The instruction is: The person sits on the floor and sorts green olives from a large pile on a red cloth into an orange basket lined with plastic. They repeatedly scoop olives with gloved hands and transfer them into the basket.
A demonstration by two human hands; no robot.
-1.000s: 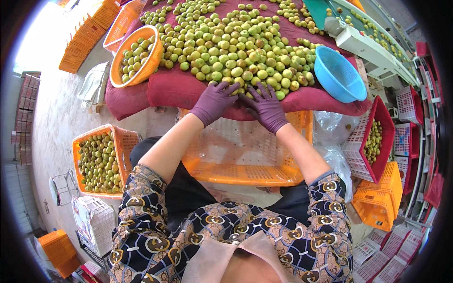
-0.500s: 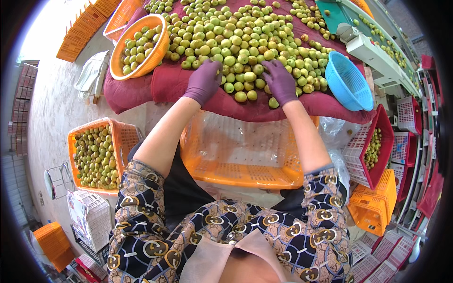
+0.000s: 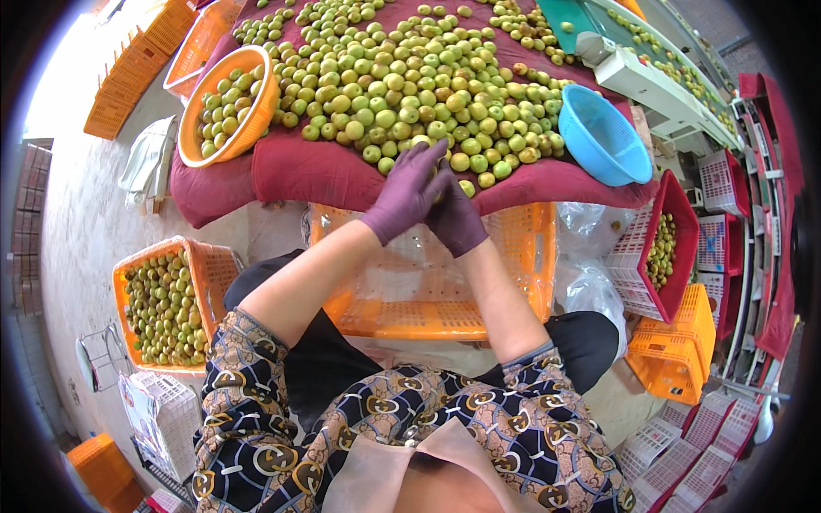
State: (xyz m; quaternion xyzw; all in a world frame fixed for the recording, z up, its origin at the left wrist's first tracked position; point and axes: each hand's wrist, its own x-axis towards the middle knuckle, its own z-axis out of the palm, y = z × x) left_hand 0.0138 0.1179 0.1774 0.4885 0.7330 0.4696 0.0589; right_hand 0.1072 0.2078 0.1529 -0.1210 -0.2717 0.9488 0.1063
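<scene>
My left hand (image 3: 405,195) and my right hand (image 3: 455,215), both in purple gloves, meet at the near edge of a cushioned table covered in dark red cloth (image 3: 299,171). The left fingers lie closed together across the right fingers. Between the palms a bit of a yellow-green jujube shows; the gloves cover most of it, and whether there are more is hidden. Just beyond the fingertips spreads a large heap of green and brownish jujubes (image 3: 385,98). Below my hands stands an orange plastic crate (image 3: 410,316) with a clear plastic liner.
On the table's left stands an orange basket (image 3: 267,107) of jujubes, on its right a light blue basket (image 3: 603,137). A full orange crate (image 3: 218,274) is at my left, a red-and-white crate (image 3: 637,256) with jujubes at my right. A white sorting machine (image 3: 650,90) runs along the far right.
My hands have come in from both sides of the heap and closed together nearer to me, over the table edge. The whole view has shifted slightly.
</scene>
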